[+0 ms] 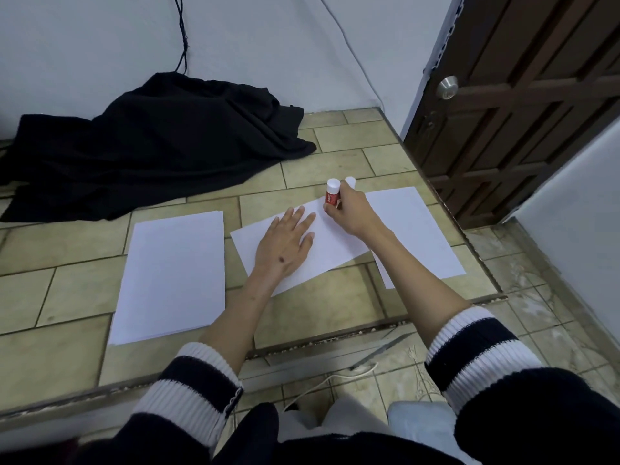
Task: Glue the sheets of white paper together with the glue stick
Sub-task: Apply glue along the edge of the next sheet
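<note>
Left hand [285, 245] is flat on the middle sheet [330, 245], fingers straight and spread, pinning it to the tiled ledge [339, 134]. Right hand [350, 209] has its fingers curled round the glue stick [332, 194], which stands upright at the far edge of that sheet, white end up. Can't tell from my view whether that end is a cap or the twist base, or whether the bottom is actually touching paper. There's a second small white thing [350, 181] poking out just behind my knuckles, maybe the cap, but it's mostly hidden.

The middle sheet lies tilted, with its right end overlapping another sheet [419, 229]. A separate stack [174, 276] sits to the left, apart from both. Black cloth [161, 142] is bunched up against the wall, not in the way.

My read: I'm at the gluing stage, either about to rub or just setting the stick down. If it's open, next is dragging it along the edge while the left hand stops the paper sliding, then lining up a second sheet and pressing. Thin paper wrinkles easily, so light strokes.
</note>
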